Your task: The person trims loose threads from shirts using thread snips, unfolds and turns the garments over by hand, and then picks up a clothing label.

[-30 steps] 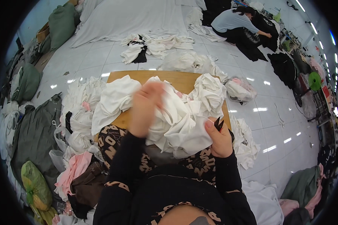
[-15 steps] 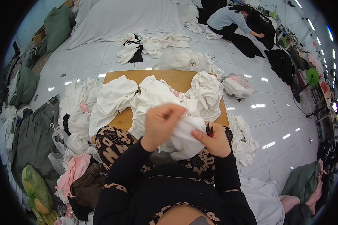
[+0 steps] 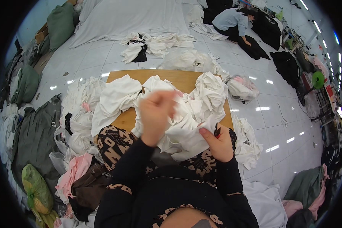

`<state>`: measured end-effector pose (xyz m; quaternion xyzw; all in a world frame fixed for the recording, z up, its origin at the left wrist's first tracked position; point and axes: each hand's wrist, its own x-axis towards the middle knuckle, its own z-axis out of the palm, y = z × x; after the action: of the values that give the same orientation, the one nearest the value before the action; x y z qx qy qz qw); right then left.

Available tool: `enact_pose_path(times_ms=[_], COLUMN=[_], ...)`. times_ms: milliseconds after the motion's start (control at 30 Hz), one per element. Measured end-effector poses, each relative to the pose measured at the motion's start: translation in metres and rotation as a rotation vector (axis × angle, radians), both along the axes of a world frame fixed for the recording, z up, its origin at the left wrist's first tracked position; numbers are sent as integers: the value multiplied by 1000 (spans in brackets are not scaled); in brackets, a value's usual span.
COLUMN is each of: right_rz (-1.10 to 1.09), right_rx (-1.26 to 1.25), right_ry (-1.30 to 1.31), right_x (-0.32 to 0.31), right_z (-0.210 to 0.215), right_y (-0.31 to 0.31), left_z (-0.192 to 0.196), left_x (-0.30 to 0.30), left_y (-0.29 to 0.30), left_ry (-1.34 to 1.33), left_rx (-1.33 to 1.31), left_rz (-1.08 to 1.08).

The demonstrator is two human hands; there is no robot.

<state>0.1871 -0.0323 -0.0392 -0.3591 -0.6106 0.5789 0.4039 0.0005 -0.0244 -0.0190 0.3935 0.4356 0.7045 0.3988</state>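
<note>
My right hand (image 3: 219,145) is closed on the edge of a white fabric piece (image 3: 190,138), pinching it between thumb and fingers. A small dark tool with a bit of red, like thread snips (image 3: 217,130), is tucked in that same hand. Over the white cloth hovers my left hand (image 3: 155,116), smeared by motion, so I cannot see whether its fingers hold anything. The held piece hangs over my lap at the near edge of a low wooden table (image 3: 171,76). More white garments lie on the table: one at the left (image 3: 116,97) and a crumpled heap at the right (image 3: 209,91).
White cloth piles (image 3: 79,100) sit left of the table and others (image 3: 245,142) right of it. A clear bag of fabric (image 3: 243,88) rests on the tiled floor. Farther right, a person (image 3: 231,22) crouches over black cloth. A green bag (image 3: 36,190) lies at lower left.
My left hand has come away from the held cloth, moving left. My right hand has shifted slightly right and down with the cloth edge. The other person's arm has drawn inward.
</note>
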Motion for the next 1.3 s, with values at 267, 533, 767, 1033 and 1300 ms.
enact_pose_path(times_ms=[267, 533, 767, 1033, 1300], right_rz=[19, -60, -53, -100, -157], right_rx=[28, -46, -57, -216, 2], right_ry=[27, 116, 16, 296, 230], right_x=[-5, -1, -7, -3, 13], right_z=[5, 2, 6, 7, 49], right_y=[-1, 1, 1, 10, 4], left_z=[-21, -15, -27, -38, 18], left_x=[9, -76, -16, 21, -9], left_y=[-25, 16, -6, -20, -24], left_ry=[475, -209, 443, 598, 405], left_rx=[238, 95, 47, 259, -41], left_rz=[-293, 56, 10, -146, -671])
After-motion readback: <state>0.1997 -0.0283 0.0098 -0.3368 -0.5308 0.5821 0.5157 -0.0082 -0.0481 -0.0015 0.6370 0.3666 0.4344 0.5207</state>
